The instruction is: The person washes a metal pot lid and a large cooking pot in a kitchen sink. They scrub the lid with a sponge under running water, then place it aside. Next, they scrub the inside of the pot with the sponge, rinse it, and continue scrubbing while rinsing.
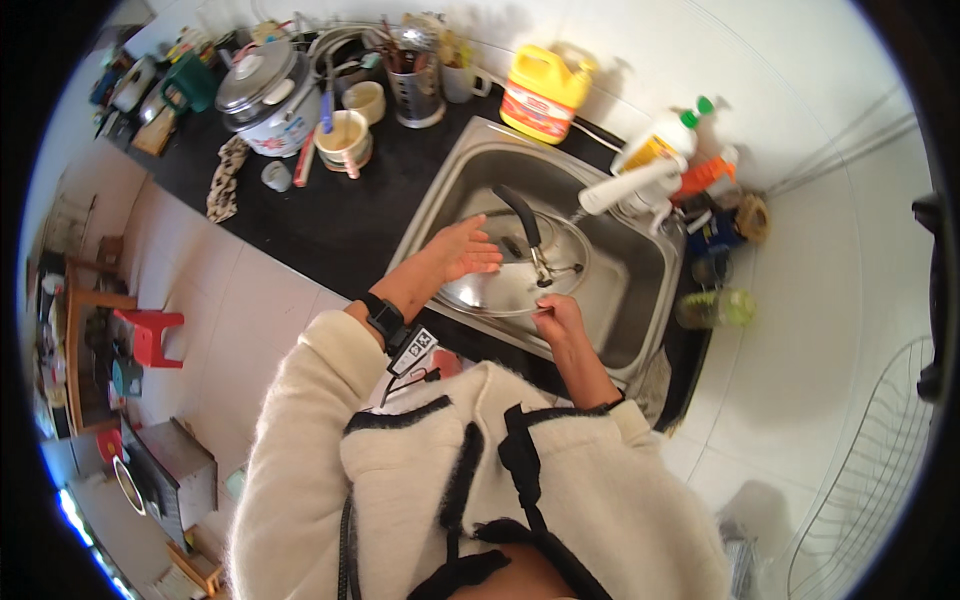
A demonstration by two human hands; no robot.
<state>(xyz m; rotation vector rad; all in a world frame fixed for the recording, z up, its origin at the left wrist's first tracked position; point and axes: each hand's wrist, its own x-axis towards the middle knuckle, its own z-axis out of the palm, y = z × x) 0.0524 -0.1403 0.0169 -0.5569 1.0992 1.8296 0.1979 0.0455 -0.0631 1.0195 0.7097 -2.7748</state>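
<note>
A glass pot lid with a metal rim is held tilted inside the stainless-steel sink. Its curved black handle stands up on metal fittings. My right hand pinches the lid's near rim between thumb and fingers. Over the lid's left part is my left hand, fingers extended and nothing held; whether it touches the glass I cannot tell. A white faucet reaches in from the right, with water coming from its spout above the lid.
Behind the sink stand a yellow jug, a white bottle and an orange-topped spray bottle. On the black countertop at left are a rice cooker, cups and a utensil holder. A cloth hangs by the sink's right corner.
</note>
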